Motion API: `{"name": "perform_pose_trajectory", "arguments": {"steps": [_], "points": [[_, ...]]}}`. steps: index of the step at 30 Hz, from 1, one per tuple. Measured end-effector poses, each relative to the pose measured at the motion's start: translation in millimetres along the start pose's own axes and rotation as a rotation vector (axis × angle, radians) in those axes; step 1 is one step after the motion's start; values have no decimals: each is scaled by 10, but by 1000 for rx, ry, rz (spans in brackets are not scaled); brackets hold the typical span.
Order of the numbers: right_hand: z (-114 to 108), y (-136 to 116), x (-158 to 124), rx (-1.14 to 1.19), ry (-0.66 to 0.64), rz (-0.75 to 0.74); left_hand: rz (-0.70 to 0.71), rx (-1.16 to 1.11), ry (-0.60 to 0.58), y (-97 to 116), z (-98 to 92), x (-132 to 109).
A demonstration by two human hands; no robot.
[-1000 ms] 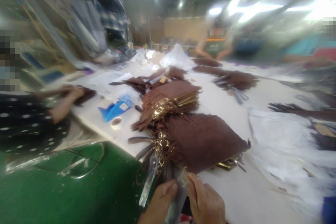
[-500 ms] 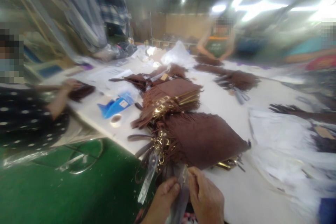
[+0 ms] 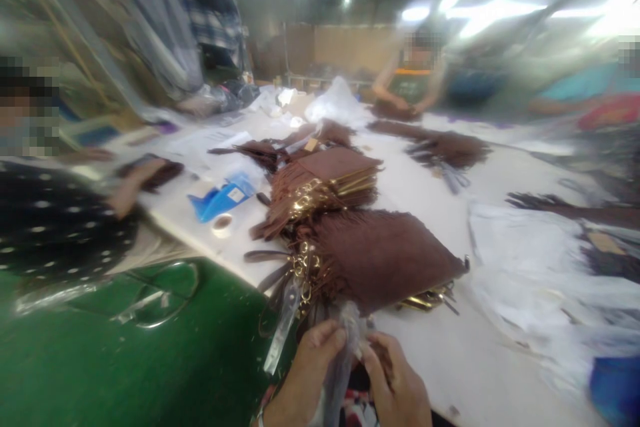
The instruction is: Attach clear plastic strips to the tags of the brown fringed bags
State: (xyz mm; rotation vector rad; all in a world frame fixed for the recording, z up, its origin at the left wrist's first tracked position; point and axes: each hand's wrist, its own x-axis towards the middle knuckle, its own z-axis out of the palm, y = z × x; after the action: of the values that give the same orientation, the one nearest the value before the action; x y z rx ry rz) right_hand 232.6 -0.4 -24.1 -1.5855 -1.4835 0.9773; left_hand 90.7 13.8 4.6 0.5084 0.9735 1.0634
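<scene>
Well to the left of the front stack of brown fringed pouches [image 3: 395, 257], a co-worker in a polka-dot garment [image 3: 55, 220] leans in, one arm reaching to a dark brown piece [image 3: 167, 175] on the white table [image 3: 465, 353]. Beyond the stack on its left side lie a blue plastic packet [image 3: 220, 203] with a white label and, just beside it, a roll of tape [image 3: 223, 223]. At the stack's left end, gold-coloured clasps [image 3: 305, 267] cluster among brown straps, and a clear-wrapped strip [image 3: 283, 333] hangs over the table edge.

Below the stack's near left corner comes the person's left hand [image 3: 307, 367], thumb and fingers pinched on a clear plastic sleeve [image 3: 339, 370]. The sleeve runs lengthwise between the two hands, its upper end close to the stack. The right hand [image 3: 397, 380], fingers curled, pinches the sleeve near that upper end; blur hides its exact grip. Behind the stack sits a second pile of fringed pouches [image 3: 335, 173]. To the stack's right spread crumpled white sheets [image 3: 525, 267].
</scene>
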Motion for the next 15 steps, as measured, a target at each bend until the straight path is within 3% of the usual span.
{"name": "perform_pose_trajectory", "arguments": {"steps": [7, 15], "points": [[188, -108, -95, 186, -6, 147, 24, -29, 84, -159, -49, 77], [233, -5, 19, 362, -56, 254, 83, 204, 114, -178, -101, 177]]}}
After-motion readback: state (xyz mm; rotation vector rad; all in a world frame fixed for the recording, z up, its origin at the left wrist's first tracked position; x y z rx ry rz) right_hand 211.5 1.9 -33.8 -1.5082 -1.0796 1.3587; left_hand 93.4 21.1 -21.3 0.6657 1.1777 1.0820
